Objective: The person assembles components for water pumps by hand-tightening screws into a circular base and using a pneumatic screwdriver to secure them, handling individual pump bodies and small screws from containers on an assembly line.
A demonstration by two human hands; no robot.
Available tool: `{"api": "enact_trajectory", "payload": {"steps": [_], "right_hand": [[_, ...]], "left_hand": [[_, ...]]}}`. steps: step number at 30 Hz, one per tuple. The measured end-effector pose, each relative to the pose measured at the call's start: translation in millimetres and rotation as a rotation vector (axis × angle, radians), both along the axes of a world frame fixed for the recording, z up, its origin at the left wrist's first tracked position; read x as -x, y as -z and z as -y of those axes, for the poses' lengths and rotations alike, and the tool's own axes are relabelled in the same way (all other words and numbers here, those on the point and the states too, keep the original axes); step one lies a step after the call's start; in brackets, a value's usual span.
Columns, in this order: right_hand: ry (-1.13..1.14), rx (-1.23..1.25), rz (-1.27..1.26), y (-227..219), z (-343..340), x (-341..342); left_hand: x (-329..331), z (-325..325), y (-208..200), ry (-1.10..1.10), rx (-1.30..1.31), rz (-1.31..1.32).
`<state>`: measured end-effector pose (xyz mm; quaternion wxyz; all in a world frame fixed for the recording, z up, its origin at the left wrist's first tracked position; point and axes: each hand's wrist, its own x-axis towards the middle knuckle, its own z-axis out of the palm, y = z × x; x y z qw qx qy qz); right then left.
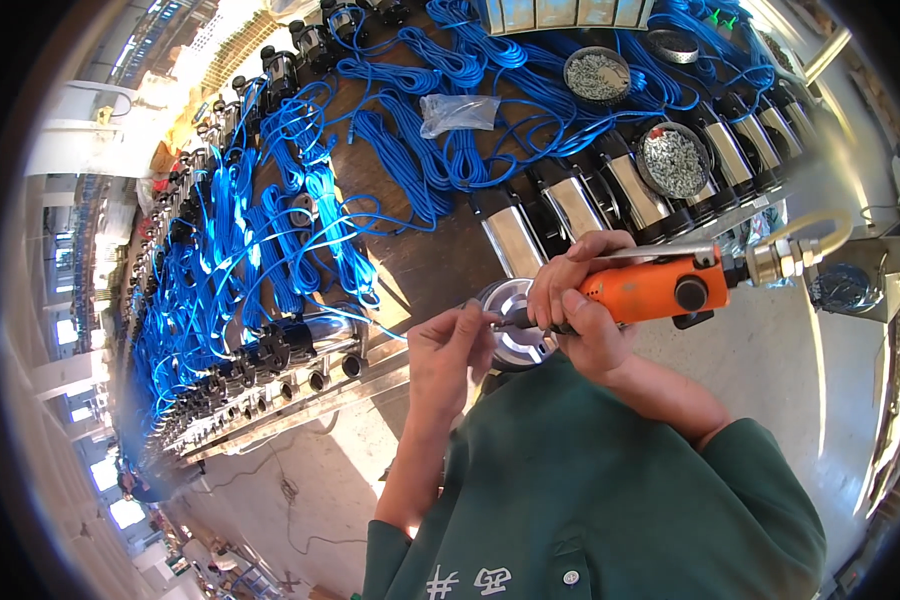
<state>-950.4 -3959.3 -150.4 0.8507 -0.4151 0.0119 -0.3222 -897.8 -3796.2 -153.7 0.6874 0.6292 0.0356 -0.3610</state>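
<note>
My right hand (pixel 595 325) is wrapped round an orange air screwdriver (pixel 655 292) with a silver lever, held nearly level and pointing left. At its tip, my left hand (pixel 448 350) is closed in a pinch; what lies between the fingertips is too small to make out. Under both hands, close to my body, a round silver metal housing (pixel 518 352) shows its ringed open end. My hands and the tool cover part of it.
Steel-bodied pumps (pixel 510 235) line the bench edge on the right, and more with coiled blue cables (pixel 290 250) fill the left. Bowls of screws (pixel 673 160) and a clear plastic bag (pixel 458 115) lie beyond. An air hose (pixel 820 225) trails from the tool.
</note>
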Motion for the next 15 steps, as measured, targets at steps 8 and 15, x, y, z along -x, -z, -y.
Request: {"api": "enact_trajectory", "payload": {"steps": [8, 15], "right_hand": [[-0.006, 0.103, -0.029, 28.1, -1.6, 3.5], [0.037, 0.005, 0.029, 3.5, 10.0, 0.6]], "left_hand": [[4.7, -5.7, 12.8, -0.058, 0.006, 0.109], [8.4, -22.6, 10.1, -0.243, 0.314, -0.035]]}}
